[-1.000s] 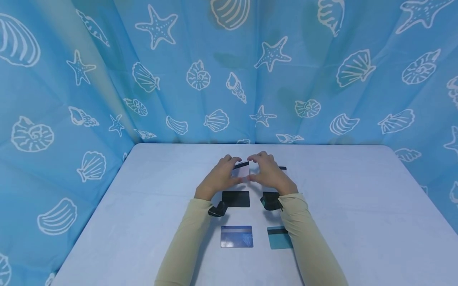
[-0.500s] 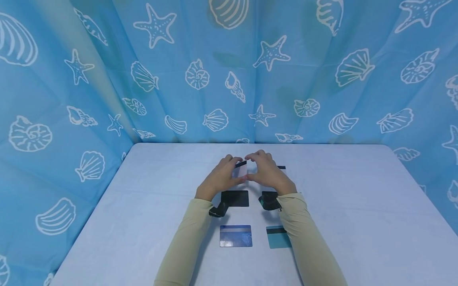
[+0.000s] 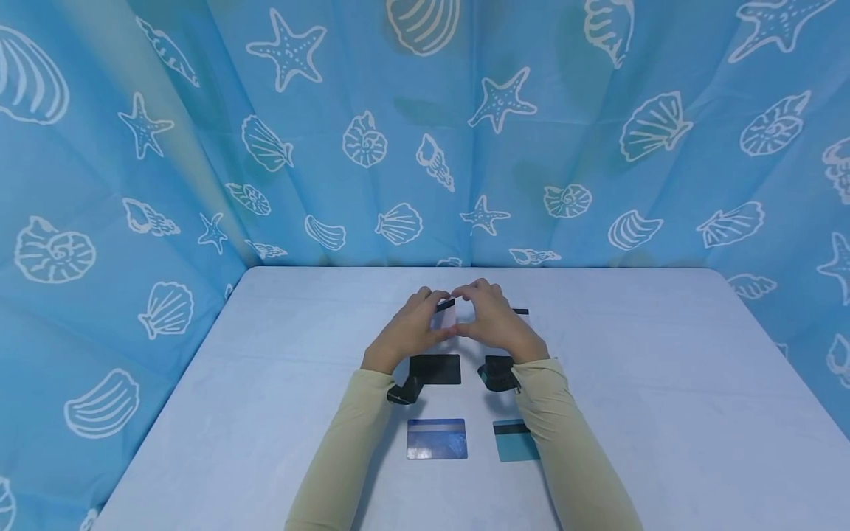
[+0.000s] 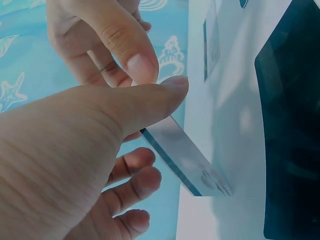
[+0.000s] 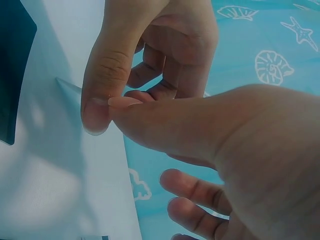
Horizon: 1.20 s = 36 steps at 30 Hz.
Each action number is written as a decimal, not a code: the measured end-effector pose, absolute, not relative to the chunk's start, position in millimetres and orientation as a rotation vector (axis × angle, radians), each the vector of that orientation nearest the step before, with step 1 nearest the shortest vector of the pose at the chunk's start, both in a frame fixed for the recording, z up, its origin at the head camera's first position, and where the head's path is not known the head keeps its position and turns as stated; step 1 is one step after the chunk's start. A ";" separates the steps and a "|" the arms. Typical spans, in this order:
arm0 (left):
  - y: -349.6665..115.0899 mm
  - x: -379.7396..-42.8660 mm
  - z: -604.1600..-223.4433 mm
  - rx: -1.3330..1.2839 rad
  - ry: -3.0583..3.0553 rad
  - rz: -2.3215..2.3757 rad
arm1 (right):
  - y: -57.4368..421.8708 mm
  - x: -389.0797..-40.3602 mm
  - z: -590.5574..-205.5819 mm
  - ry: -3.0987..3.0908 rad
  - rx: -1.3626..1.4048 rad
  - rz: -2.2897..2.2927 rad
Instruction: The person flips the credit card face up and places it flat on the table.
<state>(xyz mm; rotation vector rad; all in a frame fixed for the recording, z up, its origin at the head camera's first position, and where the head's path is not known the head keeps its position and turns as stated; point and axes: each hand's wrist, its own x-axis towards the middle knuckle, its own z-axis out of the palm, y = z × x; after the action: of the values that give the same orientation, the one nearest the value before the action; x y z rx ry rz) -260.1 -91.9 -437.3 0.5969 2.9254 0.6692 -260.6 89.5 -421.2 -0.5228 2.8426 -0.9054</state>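
Over the table's far half my two hands meet at a white card (image 3: 446, 318) with a black stripe, which stands tilted. My left hand (image 3: 409, 324) pinches it by thumb and fingers; in the left wrist view the card (image 4: 187, 160) slants below that thumb. At its right end is my right hand (image 3: 493, 321), thumb and forefinger curled about the edge. The right thumb (image 5: 97, 112) meets the left thumb's tip. My fingers hide part of the card. Behind the right hand shows the striped edge of another card (image 3: 521, 311).
A black card (image 3: 434, 369) lies below the left hand. Nearer lie a blue card (image 3: 437, 439) and a teal card (image 3: 515, 441), the latter partly under the right sleeve (image 3: 571, 435). Black wrist cameras sit on both wrists. A shell-print curtain (image 3: 398, 147) hangs behind the white table (image 3: 631, 354).
The white card and both hands have shifted slightly left in view. The card's tilt has changed a little, and my right fingertips have come closer to the left ones. The other cards stay put.
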 end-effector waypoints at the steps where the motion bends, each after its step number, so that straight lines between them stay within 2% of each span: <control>1: -91.8 -260.0 -437.0 0.593 2.927 0.674 | 89.7 -260.5 -420.8 2.844 -0.525 -0.903; 36: -98.3 -258.6 -429.5 0.579 2.905 0.786 | 86.7 -263.1 -435.3 2.828 -0.454 -0.853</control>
<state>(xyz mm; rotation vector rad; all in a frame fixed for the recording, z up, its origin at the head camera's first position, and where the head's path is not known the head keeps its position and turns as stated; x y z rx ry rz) -258.6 -98.3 -429.5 0.5787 2.9055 0.7860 -263.1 86.7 -435.3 -0.4543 2.8282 -0.8535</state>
